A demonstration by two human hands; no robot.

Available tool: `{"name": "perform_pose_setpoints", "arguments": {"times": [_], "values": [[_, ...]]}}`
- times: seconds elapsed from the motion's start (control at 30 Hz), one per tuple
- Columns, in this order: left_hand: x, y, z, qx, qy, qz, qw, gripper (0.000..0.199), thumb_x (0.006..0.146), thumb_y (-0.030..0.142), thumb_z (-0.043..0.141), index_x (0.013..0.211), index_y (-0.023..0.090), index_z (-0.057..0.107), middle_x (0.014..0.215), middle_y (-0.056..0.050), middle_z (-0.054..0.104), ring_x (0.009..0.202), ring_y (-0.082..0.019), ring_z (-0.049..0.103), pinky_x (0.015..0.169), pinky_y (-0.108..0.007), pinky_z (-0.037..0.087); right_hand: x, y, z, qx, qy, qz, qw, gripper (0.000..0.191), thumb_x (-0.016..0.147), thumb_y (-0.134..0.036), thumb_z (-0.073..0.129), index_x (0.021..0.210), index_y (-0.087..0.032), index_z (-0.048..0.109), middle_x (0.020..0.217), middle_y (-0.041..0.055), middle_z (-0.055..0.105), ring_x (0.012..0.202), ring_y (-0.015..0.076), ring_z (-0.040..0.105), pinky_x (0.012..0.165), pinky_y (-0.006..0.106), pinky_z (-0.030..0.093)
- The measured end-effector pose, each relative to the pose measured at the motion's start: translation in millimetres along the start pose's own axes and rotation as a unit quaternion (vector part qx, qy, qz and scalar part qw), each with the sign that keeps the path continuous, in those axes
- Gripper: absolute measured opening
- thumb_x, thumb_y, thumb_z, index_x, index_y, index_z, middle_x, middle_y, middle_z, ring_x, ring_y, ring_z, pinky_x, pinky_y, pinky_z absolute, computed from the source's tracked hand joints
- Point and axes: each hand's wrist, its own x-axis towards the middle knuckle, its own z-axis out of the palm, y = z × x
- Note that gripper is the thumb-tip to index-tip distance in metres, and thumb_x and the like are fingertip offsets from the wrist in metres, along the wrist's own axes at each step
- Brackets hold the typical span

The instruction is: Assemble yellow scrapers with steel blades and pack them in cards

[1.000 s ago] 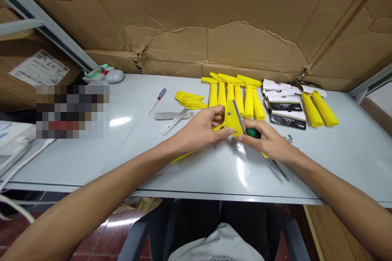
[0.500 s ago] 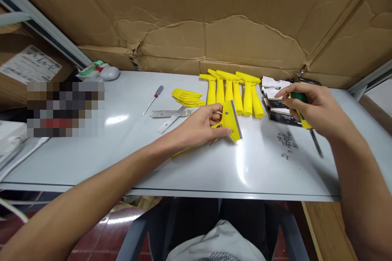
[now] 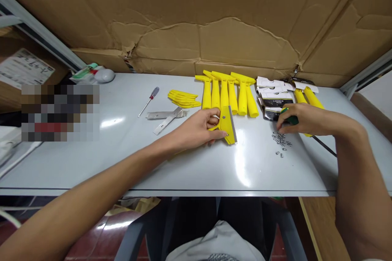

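Observation:
In my left hand (image 3: 203, 129) is a yellow scraper (image 3: 227, 124) with a metal blade along its right edge; my thumb presses near a screw on its face. My right hand (image 3: 295, 118) holds a green-and-yellow screwdriver (image 3: 324, 146) in the palm, its shaft pointing right. The fingertips of that hand are down at the pile of small screws (image 3: 280, 140), and whether they pinch one is hidden. Behind the scraper several yellow handles (image 3: 225, 91) stand in a row. Yellow plastic plates (image 3: 183, 98) are stacked left of them, with metal blades (image 3: 168, 119) in front.
A small screwdriver (image 3: 148, 102) lies on the white table (image 3: 92, 159) at the left. Black-and-white boxes (image 3: 274, 100) stand at the back right, near more yellow handles (image 3: 312, 98). Cardboard (image 3: 171, 45) lines the back. A white mouse (image 3: 104, 75) rests at the far left.
My right hand has come down and left to the screw pile, and the screwdriver has swung to point right. My left hand still holds the scraper in nearly the same place.

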Motion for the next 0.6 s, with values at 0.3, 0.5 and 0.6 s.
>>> {"name": "perform_pose_setpoints", "arguments": {"times": [0.3,0.5,0.6], "values": [[3.1,-7.2,-2.2,0.009,-0.012,0.002,1.0,0.037,0.081,0.025,0.085,0.106,0.017,0.06,0.099,-0.005,0.073,0.06,-0.008,0.06,0.049,-0.02,0.046,6.4,2.2,5.9,-0.013,0.004,-0.011,1.0,0.014,0.09,-0.04,0.073,0.091,-0.032,0.085,0.101,0.0027,0.077,0.09,0.0216,0.067,0.079,0.036,0.051],[3.3,-6.2,-2.7,0.011,-0.007,0.001,1.0,0.032,0.082,0.023,0.082,0.104,0.017,0.059,0.097,-0.004,0.073,0.059,-0.008,0.06,0.049,-0.021,0.046,5.2,2.6,4.8,-0.006,0.011,-0.017,1.0,0.015,0.088,-0.043,0.077,0.094,-0.032,0.086,0.102,0.0041,0.077,0.091,0.0214,0.068,0.08,0.035,0.051],[1.9,-4.4,-2.0,0.009,-0.007,-0.008,1.0,0.036,0.08,0.022,0.084,0.105,0.018,0.058,0.097,-0.003,0.072,0.059,-0.008,0.06,0.05,-0.022,0.046,6.2,2.9,6.2,-0.017,0.015,-0.023,0.999,0.013,0.088,-0.04,0.077,0.091,-0.032,0.086,0.099,0.0037,0.075,0.085,0.0197,0.067,0.077,0.034,0.051]]}}
